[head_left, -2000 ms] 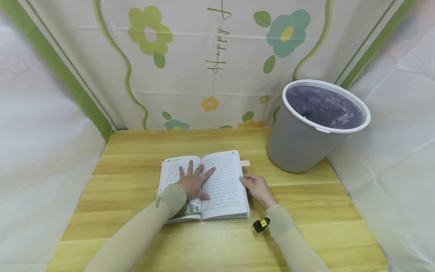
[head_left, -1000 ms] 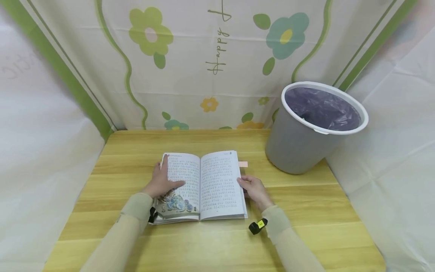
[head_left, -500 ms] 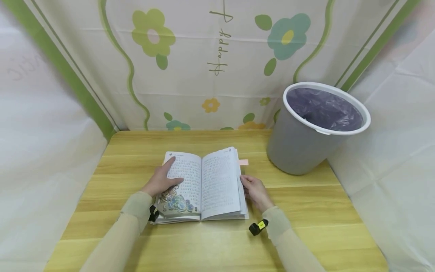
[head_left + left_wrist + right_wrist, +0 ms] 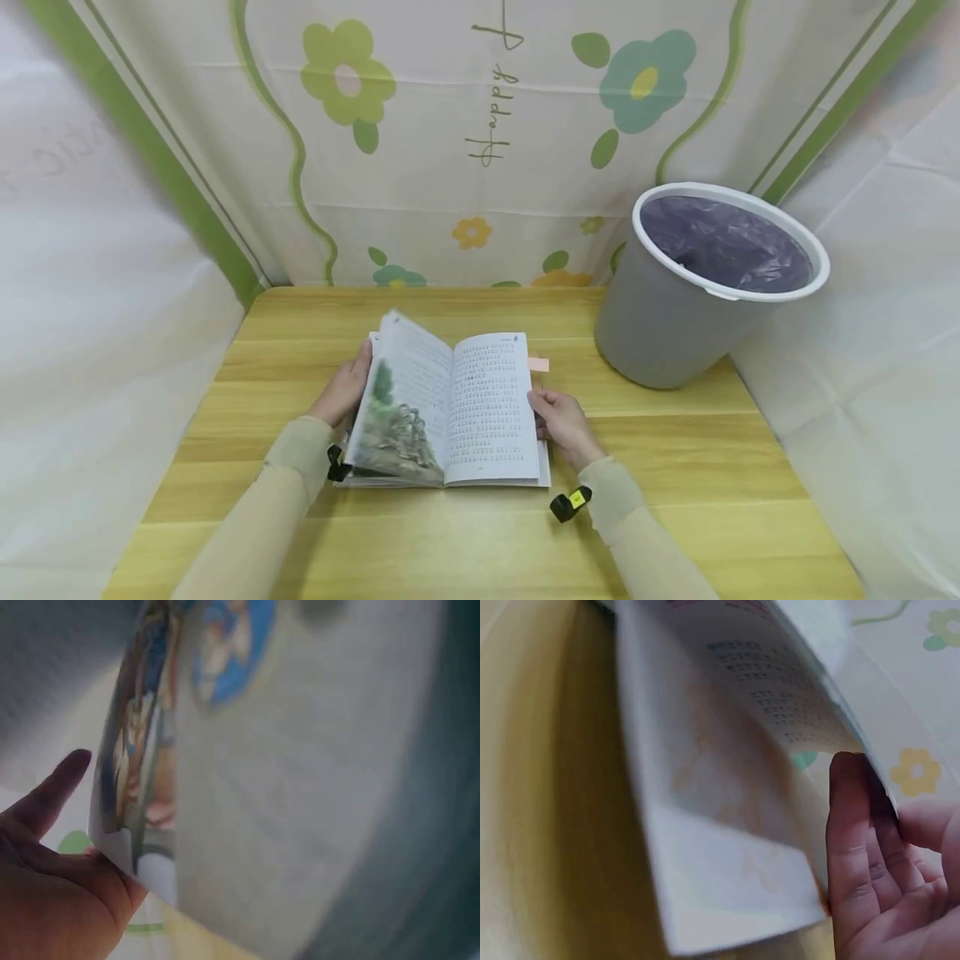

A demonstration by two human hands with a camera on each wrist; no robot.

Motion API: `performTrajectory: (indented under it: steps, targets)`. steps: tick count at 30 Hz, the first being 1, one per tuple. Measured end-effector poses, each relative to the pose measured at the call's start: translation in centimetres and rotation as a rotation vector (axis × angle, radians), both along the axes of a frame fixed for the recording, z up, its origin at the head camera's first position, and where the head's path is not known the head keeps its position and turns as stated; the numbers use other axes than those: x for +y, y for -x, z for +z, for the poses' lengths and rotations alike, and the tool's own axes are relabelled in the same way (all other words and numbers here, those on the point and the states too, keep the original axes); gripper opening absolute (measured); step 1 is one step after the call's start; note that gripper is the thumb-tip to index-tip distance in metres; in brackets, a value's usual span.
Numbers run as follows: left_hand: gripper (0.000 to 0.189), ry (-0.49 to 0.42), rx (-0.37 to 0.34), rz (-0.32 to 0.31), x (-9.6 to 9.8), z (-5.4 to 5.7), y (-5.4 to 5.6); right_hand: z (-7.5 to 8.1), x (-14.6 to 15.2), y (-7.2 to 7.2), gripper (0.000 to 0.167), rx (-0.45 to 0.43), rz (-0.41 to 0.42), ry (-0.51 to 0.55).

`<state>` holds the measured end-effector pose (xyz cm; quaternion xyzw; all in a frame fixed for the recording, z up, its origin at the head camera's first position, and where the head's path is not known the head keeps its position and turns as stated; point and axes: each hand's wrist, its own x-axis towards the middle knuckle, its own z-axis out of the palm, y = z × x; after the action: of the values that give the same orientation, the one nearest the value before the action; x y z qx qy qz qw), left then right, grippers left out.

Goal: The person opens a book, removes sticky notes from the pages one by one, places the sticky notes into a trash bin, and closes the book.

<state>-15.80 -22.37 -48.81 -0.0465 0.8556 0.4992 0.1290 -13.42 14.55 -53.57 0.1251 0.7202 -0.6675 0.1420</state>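
An open book (image 4: pixel 487 408) lies on the wooden table, printed text on its right page. On the left, a leaf (image 4: pixel 401 392) with a green and brown picture stands partly raised, its far corner tilted up. My left hand (image 4: pixel 347 390) is at the book's left edge, partly hidden by that leaf. In the left wrist view, the thumb and palm of the left hand (image 4: pixel 64 900) are spread beside an illustrated page (image 4: pixel 292 772). My right hand (image 4: pixel 564 421) pinches the right edge of the pages. The right wrist view shows its thumb and fingers (image 4: pixel 847 847) on either side of the edge.
A grey trash bin (image 4: pixel 667 333) with a white rim and purple liner stands at the table's back right. A pink tab (image 4: pixel 538 364) sticks out from the book's right side. Behind the wooden table (image 4: pixel 480 542) hangs a flower-print cloth (image 4: pixel 420 167).
The left hand lifted off the middle of the book to its left edge. Pages have turned from right to left, and a new picture leaf now shows. The right hand stays at the right edge.
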Motion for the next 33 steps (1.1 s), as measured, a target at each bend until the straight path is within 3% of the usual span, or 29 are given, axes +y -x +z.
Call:
performTrajectory:
  steps: [6, 19, 28, 33]
  targets:
    - [0.089, -0.049, 0.002, 0.016, -0.6, -0.5, 0.2, 0.0, -0.1, 0.2, 0.026, 0.004, 0.004, 0.019]
    - [0.073, -0.071, -0.029, 0.036, 0.1, -0.4, 0.0, 0.0, -0.2, 0.4, 0.026, 0.003, 0.023, 0.105]
    - [0.076, -0.092, -0.029, 0.01, -0.1, -0.8, 0.1, -0.2, 0.0, 0.3, 0.027, -0.013, 0.006, 0.038]
    - [0.06, -0.043, -0.043, 0.014, -0.4, -1.7, 0.2, -0.2, 0.3, 0.3, 0.027, -0.011, 0.0, -0.046]
